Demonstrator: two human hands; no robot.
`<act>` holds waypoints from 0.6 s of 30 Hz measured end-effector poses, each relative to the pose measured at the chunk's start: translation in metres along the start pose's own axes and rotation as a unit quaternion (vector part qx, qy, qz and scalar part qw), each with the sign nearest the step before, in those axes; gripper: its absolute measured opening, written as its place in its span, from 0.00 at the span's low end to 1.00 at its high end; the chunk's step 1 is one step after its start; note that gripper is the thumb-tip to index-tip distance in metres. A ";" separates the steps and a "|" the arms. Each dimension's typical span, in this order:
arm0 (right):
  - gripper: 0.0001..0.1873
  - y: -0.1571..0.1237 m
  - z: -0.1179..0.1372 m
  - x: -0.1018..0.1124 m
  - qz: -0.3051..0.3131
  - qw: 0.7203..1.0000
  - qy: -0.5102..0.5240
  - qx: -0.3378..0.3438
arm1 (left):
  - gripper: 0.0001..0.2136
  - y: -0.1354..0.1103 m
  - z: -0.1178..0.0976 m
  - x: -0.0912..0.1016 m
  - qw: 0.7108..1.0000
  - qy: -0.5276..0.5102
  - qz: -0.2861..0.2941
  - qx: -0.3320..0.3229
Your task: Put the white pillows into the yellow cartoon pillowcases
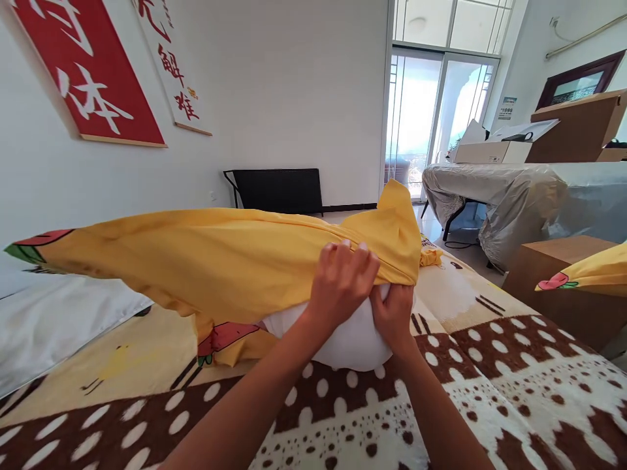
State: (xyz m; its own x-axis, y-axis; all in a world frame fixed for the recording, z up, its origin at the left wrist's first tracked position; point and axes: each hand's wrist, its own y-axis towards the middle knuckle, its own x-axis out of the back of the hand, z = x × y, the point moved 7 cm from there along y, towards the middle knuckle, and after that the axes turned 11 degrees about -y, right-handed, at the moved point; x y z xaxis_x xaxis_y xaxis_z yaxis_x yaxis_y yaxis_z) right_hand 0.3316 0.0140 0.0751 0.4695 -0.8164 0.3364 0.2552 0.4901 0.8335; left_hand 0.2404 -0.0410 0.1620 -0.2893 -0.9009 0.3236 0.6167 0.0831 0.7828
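A yellow pillowcase (235, 251) with red and green watermelon prints is drawn partly over a white pillow (360, 343), and its loose length stretches out to the left. My left hand (343, 281) is closed on the yellow fabric, with its knuckles on top. Just beside it, my right hand (396, 313) grips the edge of the pillowcase near the pillow's right corner. Its fingertips are hidden under the cloth. Part of the pillow bulges out below the fabric between my forearms. Both lie on a patterned blanket (337, 424).
White satiny fabric (63, 320) lies on the left. To the right, another yellow cloth (595, 271) hangs by a cardboard box (553, 267). A plastic-covered table (509, 189) holds open boxes. A black folded panel (277, 189) leans at the far wall.
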 end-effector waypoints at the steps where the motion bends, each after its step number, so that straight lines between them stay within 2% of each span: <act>1: 0.20 0.001 -0.003 0.000 0.010 1.000 0.024 -0.003 | 0.09 -0.003 0.007 -0.001 1.000 0.003 0.017 0.000; 4: 0.21 0.003 -0.005 -0.003 0.049 0.994 0.093 0.025 | 0.14 -0.013 0.018 -0.012 0.996 -0.041 0.075 -0.001; 6: 0.23 0.000 0.000 -0.004 0.060 0.989 0.119 0.058 | 0.17 -0.016 0.025 -0.021 0.992 -0.082 0.094 0.024; 8: 0.22 -0.006 0.009 -0.003 0.037 0.989 0.107 0.093 | 0.20 -0.017 0.033 -0.031 0.984 -0.119 0.112 0.075; 11: 0.18 -0.020 0.030 -0.004 -0.015 0.991 0.032 0.130 | 0.21 -0.016 0.043 -0.048 0.967 -0.149 0.153 0.136; 14: 0.24 -0.028 0.045 -0.018 0.021 0.986 -0.038 0.159 | 0.19 -0.015 0.038 -0.056 0.971 -0.142 0.155 0.115; 16: 0.27 -0.031 0.046 -0.031 0.068 0.981 -0.056 0.175 | 0.17 -0.018 0.028 -0.054 0.981 -0.131 0.122 0.074; 18: 0.26 -0.034 0.039 -0.040 0.089 0.979 -0.066 0.169 | 0.15 -0.026 0.010 -0.049 0.986 -0.134 0.088 0.035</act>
State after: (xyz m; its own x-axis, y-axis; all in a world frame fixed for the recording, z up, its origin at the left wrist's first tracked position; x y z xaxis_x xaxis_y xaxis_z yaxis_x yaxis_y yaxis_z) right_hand 0.2718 0.0180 0.0508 0.3629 -0.7704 0.5242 -0.1247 0.5174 0.8466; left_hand 0.2313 0.0053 0.1313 -0.3710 -0.7258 0.5793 0.6252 0.2660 0.7337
